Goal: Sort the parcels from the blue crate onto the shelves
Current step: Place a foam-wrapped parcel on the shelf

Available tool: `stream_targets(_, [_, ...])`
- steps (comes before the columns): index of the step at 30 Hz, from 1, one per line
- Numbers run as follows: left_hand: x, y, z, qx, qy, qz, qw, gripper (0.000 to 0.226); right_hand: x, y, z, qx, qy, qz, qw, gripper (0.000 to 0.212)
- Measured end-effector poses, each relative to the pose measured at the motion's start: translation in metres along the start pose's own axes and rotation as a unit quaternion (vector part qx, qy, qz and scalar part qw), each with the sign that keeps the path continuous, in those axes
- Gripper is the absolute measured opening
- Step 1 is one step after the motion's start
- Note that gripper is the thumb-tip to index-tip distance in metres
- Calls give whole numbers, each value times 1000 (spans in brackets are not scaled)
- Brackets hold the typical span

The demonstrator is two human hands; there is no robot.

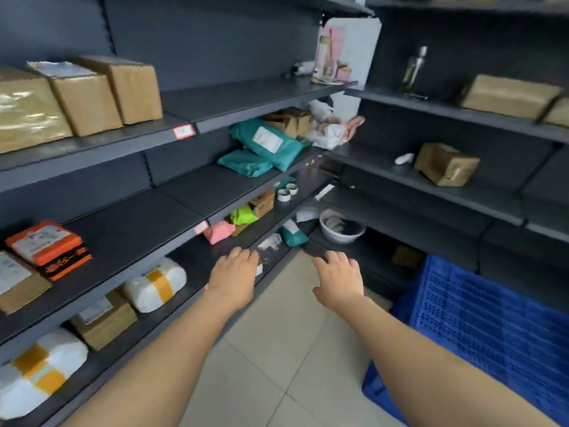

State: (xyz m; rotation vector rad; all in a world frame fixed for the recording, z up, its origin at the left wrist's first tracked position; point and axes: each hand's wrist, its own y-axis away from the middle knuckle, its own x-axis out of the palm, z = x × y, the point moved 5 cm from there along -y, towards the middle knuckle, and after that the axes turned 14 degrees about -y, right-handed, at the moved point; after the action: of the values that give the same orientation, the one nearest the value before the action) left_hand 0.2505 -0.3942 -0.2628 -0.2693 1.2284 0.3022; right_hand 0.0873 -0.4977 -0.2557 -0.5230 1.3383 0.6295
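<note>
The blue crate (pixel 480 322) stands on the floor at the lower right; its inside is hidden from here. Both my arms reach forward over the tiled floor. My left hand (pixel 234 277) hovers palm down by the edge of the lowest left shelf (pixel 197 260), fingers relaxed, holding nothing. My right hand (pixel 338 280) is stretched out beside it, also empty, left of the crate. Parcels lie on the dark shelves: brown boxes (pixel 92 94) top left, teal bags (pixel 271 143) in the middle, an orange parcel (pixel 49 248) and white taped bundles (pixel 157 285) lower left.
Dark shelving runs along the left wall and the right wall, meeting in a corner. A white basin (pixel 341 229) sits low in the corner. Tape rolls (pixel 288 192), pink (pixel 220 231) and green (pixel 243 215) bags lie on the left shelves. Brown boxes (pixel 446 163) rest on the right shelves.
</note>
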Motion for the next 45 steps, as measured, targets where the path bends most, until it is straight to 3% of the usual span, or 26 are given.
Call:
stream_targets(14, [-118,-40,-349,170,39,-44,984,70,-62,162,-332,188,30,-15,982,45])
stream_targets(27, [-187,-100,-644,350,49,-59,934,69,-80,266,-588,388,-10,-4,922,53])
stream_targets(36, [-204,-140,-831,441,66,-15,895,71,-80,302,-747,487,-40,-6,872,54])
stream_targets(45, [-181,-161,-985,470,49,56,879,69,-32,329,-891,525,-105,41,844,55])
